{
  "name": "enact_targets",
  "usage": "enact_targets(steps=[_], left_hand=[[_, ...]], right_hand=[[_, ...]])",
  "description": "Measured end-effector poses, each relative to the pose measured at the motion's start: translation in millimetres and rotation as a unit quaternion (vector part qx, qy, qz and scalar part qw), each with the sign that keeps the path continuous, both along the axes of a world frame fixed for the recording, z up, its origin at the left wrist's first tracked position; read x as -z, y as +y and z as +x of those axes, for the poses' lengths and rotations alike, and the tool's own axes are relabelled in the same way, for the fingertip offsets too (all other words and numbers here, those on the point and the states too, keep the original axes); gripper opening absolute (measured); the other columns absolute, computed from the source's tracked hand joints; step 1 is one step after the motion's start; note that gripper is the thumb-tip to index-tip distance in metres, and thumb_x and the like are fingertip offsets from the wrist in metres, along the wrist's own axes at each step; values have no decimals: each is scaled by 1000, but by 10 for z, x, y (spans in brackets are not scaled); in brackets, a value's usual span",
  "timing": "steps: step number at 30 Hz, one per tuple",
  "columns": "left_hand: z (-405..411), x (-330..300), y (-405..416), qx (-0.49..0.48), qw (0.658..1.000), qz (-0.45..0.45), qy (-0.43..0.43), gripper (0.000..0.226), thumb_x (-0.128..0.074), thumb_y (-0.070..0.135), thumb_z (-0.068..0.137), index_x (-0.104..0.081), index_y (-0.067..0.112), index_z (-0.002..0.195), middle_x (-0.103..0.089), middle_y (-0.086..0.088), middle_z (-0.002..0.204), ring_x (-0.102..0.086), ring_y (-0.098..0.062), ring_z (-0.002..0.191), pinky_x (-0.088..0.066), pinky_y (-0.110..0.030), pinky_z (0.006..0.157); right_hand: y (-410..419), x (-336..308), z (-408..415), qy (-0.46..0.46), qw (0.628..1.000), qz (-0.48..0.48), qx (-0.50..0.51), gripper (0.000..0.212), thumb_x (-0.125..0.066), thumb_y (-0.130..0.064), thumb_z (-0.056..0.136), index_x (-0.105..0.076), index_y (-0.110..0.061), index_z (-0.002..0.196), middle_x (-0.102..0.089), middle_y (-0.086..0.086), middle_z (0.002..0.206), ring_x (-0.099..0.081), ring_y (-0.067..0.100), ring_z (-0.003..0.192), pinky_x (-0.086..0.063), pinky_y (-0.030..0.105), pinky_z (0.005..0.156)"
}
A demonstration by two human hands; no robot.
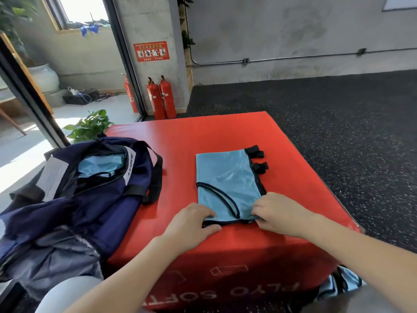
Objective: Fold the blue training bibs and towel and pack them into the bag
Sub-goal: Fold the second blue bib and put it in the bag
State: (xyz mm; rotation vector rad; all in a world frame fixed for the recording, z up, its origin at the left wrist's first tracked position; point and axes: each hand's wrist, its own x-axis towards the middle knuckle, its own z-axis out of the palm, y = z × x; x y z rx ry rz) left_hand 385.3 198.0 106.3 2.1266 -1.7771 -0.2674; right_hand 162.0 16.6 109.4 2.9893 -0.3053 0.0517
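Blue bib (228, 184) is laid flat on top of the red foam box (203, 136), folded lengthwise, w/ black trim along edges and two black strap tabs (257, 159) sticking out at its far right corner. Near edge of the bib is held at both corners. Left hand (194, 222) is set on the near-left corner, fingers curled over the black hem, thumb below it; hem is pinched. Right hand (277, 213) is set on the near-right corner, fingertips bunched and pinching the cloth edge.

Navy bag (90, 199) is slumped at the left side of the box, partly hanging off it, mouth unzipped and gaping. Inside the opening a light blue cloth (101, 164) w/ black trim is seen, already packed; bib or towel can't be told. Black bag strap (155, 177) is draped onto the red top, apart from the bib on the box.

More blue cloth w/ black trim (343, 283) is seen low at right, beside the box front, below the right forearm.

Bkgd: two red extinguishers (161, 98) against a pillar, potted plant (90, 125) behind the bag.
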Motion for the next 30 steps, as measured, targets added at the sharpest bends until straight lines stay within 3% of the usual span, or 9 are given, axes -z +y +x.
enact_targets(steps=[4, 8, 11, 14, 17, 20, 23, 26, 30], left_hand=[[-65, -38, -24, -17, 999, 3, -35, 58, -57, 74, 84, -69, 31, 120, -67, 15, 116, -55, -6, 113, -46, -29, 95], [-114, -56, -59, -26, 994, -8, -107, 64, -45, 83, 82, -71, 30, 107, -69, 11, 100, -59, -11, 101, -46, -30, 84], [-111, -51, -88, -19, 990, -19, -141, 50, -47, 68, 89, -71, 29, 109, -70, 9, 101, -61, -15, 101, -43, -31, 85], [-73, -61, -98, -19, 995, -53, -79, 24, -52, 38, 91, -71, 23, 95, -69, 5, 87, -64, -18, 87, -42, -30, 73], [-67, -137, -78, -48, 993, -102, 45, 14, -60, 30, 90, -64, 22, 79, -61, 6, 68, -57, -15, 66, -45, -30, 60], [-113, -228, -48, -66, 976, -144, 148, 12, -65, 26, 92, -66, 24, 80, -62, 5, 65, -57, -15, 63, -42, -24, 58], [-128, -275, -70, -79, 965, -165, 185, 24, -66, 29, 93, -59, 20, 72, -52, -1, 59, -43, -12, 53, -37, -25, 53], [-109, -286, -148, -96, 954, -184, 215, 35, -67, 28, 94, -51, 22, 64, -40, 6, 53, -36, -7, 52, -30, -20, 50], [-9, -273, -353, -143, 945, -204, 212, 33, -67, 34, 94, -57, 11, 73, -43, -1, 56, -35, -6, 53, -31, -23, 51]], right_hand=[[-40, -49, 4, -62, 983, 154, 74, 19, -53, -37, 81, -68, -26, 80, -60, -14, 76, -57, 5, 77, -41, 24, 83], [-28, -146, -3, -98, 940, 294, 140, 8, -64, -35, 80, -68, -30, 84, -64, -13, 84, -59, 8, 78, -50, 32, 74], [-9, -190, -12, -113, 914, 353, 167, 7, -65, -38, 79, -65, -31, 80, -65, -14, 77, -57, 8, 65, -49, 34, 66], [-13, -259, -27, -124, 901, 375, 180, 10, -68, -32, 83, -62, -28, 77, -63, -11, 70, -47, 6, 58, -45, 35, 60], [10, -387, -39, -154, 881, 408, 183, 14, -69, -24, 81, -59, -23, 72, -56, -11, 61, -42, 7, 57, -38, 30, 57], [16, -519, -49, -181, 856, 447, 186, 16, -67, -12, 80, -57, -18, 69, -50, -9, 56, -38, 9, 52, -33, 26, 52], [-42, -625, -47, -192, 837, 477, 185, 22, -63, -8, 81, -54, -19, 65, -42, -7, 57, -32, 12, 56, -27, 26, 53], [-128, -696, -1, -203, 823, 494, 191, 20, -63, -6, 85, -57, -16, 68, -42, -5, 59, -32, 12, 57, -29, 24, 51], [-286, -749, 158, -232, 825, 469, 214, 14, -66, -20, 92, -65, -20, 78, -50, -7, 60, -38, 7, 52, -33, 19, 49]])
